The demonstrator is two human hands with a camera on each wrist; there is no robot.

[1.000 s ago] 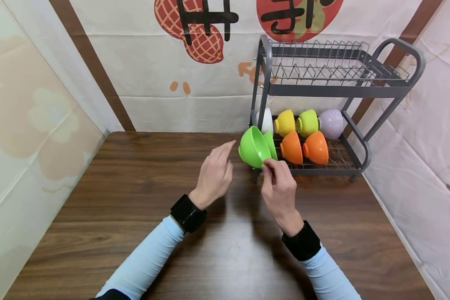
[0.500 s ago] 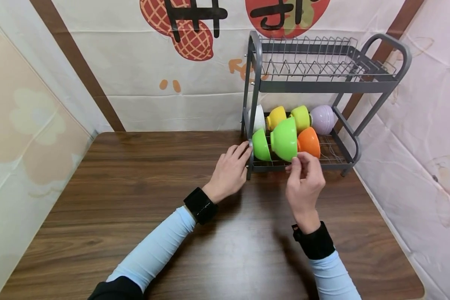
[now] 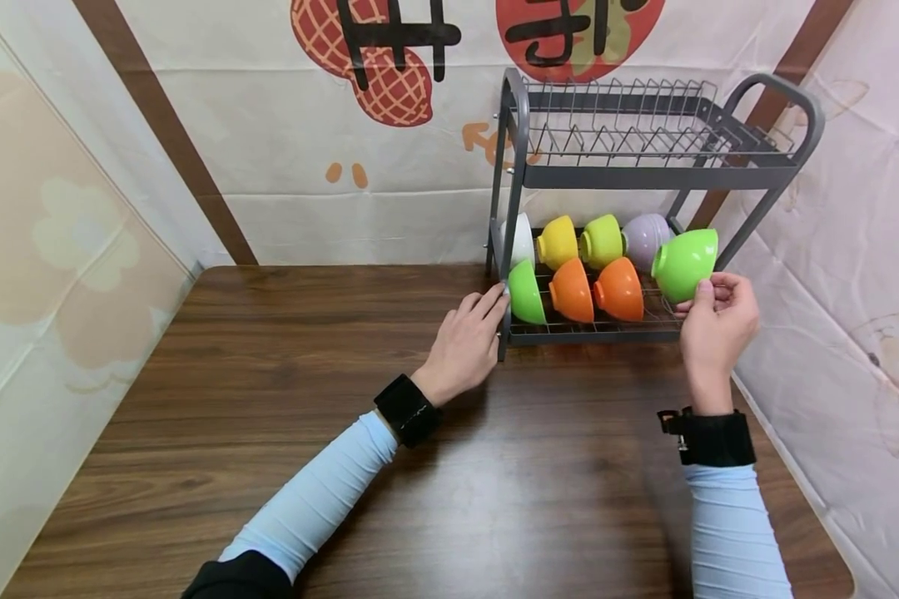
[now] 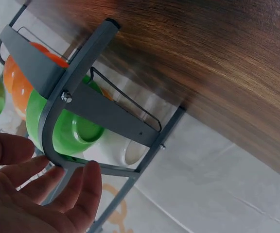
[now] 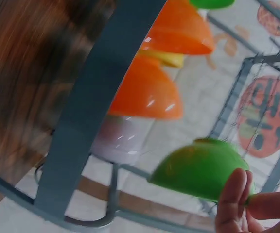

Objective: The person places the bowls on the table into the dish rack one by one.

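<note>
My right hand (image 3: 722, 320) pinches the rim of a bright green bowl (image 3: 685, 264), which is tilted on its side at the right end of the lower shelf of a grey dish rack (image 3: 592, 337). In the right wrist view the thumb and fingers hold that green bowl (image 5: 201, 167) at its edge, apart from the orange bowls. My left hand (image 3: 464, 343) rests its fingertips on the rack's left front post, fingers nearly straight. Beside that post stands another green bowl (image 3: 525, 293), followed by two orange bowls (image 3: 572, 291) in the front row.
Behind them are a white bowl (image 3: 522, 241), a yellow bowl (image 3: 558, 240), a yellow-green bowl (image 3: 602, 240) and a lilac bowl (image 3: 646, 237). A wire upper tier (image 3: 629, 137) spans above. The brown wooden table (image 3: 285, 399) meets printed cloth walls (image 3: 389, 225).
The right hand has carried the green bowl from the rack's left end rightward, past the orange bowls. The left hand has moved right onto the rack's post.
</note>
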